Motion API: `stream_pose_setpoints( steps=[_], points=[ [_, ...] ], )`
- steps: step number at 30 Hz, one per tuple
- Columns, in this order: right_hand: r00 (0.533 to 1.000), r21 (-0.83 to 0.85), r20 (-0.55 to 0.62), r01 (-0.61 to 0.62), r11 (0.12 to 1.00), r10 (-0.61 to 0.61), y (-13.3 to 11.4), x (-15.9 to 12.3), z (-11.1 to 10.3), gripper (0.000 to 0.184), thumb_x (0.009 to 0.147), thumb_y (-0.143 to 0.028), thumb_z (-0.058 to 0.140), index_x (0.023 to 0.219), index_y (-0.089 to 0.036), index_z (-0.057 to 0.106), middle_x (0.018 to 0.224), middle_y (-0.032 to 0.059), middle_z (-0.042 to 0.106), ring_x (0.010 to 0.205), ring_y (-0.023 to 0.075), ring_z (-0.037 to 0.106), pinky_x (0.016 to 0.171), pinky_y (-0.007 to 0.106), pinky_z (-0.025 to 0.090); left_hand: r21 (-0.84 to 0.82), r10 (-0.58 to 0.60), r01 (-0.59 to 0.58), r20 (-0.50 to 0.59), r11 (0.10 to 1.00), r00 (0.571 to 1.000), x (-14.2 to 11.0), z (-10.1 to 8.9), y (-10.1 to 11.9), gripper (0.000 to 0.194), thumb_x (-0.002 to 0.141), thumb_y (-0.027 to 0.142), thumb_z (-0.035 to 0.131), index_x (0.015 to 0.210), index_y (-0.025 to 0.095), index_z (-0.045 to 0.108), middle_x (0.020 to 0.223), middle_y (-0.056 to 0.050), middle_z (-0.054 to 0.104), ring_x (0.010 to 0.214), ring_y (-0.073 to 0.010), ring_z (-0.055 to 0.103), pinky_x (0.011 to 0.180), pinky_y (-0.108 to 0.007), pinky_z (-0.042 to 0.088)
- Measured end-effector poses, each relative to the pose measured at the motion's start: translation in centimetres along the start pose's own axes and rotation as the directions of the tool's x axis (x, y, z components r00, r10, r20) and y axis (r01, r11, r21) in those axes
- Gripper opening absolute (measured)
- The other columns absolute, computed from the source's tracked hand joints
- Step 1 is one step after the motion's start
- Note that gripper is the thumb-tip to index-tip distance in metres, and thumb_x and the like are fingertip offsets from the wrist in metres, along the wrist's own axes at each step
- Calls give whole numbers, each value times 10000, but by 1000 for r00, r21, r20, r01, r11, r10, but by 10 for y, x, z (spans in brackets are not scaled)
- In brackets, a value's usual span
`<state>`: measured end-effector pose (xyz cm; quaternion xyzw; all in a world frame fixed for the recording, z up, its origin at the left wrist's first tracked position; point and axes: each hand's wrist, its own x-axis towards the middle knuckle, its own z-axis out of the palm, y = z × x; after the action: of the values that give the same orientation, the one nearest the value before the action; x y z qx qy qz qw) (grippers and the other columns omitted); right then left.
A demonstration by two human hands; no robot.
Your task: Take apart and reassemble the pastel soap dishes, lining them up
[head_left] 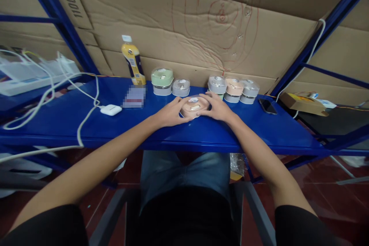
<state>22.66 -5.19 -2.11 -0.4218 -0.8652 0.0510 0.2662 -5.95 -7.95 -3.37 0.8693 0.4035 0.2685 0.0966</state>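
Note:
Between my two hands, a peach-coloured rounded container (193, 108) with a clear cover rests on the blue table, near its middle. A pale oval piece and a round white label show on its top. Around its left side curve the fingers of my left hand (173, 113). My right hand (216, 107) grips the opposite side, its fingers at the top edge and its thumb along the near side. Behind are similar containers: a green one (162, 77) stacked on a grey one, a single small grey one (181, 87), and stacks topped in grey (217, 83), peach (234, 87) and grey (249, 87).
A yellow bottle (133, 61) stands at the back left, behind a blurred-out packet (134, 97). A white charger (111, 110) with cables lies left. A phone (268, 106) and an open cardboard box (304, 103) are right. Cardboard sheeting (144, 11) backs the blue table (190, 134).

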Motion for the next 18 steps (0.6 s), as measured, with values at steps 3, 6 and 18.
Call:
stream_pose_setpoints(
  steps=[3,6,18],
  points=[
    [981,-104,-145,-146,984,130,6,0,-3,725,902,-449,875,1553,-195,685,1525,236,625,1478,474,600,1254,677,503,187,-87,87,-7,978,996,-1,-2,9,753,1018,487,695,1684,194,503,1304,-195,701,1226,-436,737,1092,-569,590],
    [954,-97,-235,-213,972,186,5,-1,-4,553,936,-370,768,1457,-189,729,1386,213,684,1308,435,694,1140,659,587,291,-94,91,-3,952,996,13,2,16,610,1087,401,605,1641,157,528,1322,-232,711,1248,-449,727,1072,-556,590],
    [929,-35,-281,-260,965,240,2,-2,-2,330,956,-416,708,1184,-189,785,1199,174,730,1003,340,737,1011,610,628,339,-108,119,-51,933,993,108,16,4,542,1011,283,632,1509,75,579,1529,-331,589,1476,-548,524,1231,-679,391]
  ],
)
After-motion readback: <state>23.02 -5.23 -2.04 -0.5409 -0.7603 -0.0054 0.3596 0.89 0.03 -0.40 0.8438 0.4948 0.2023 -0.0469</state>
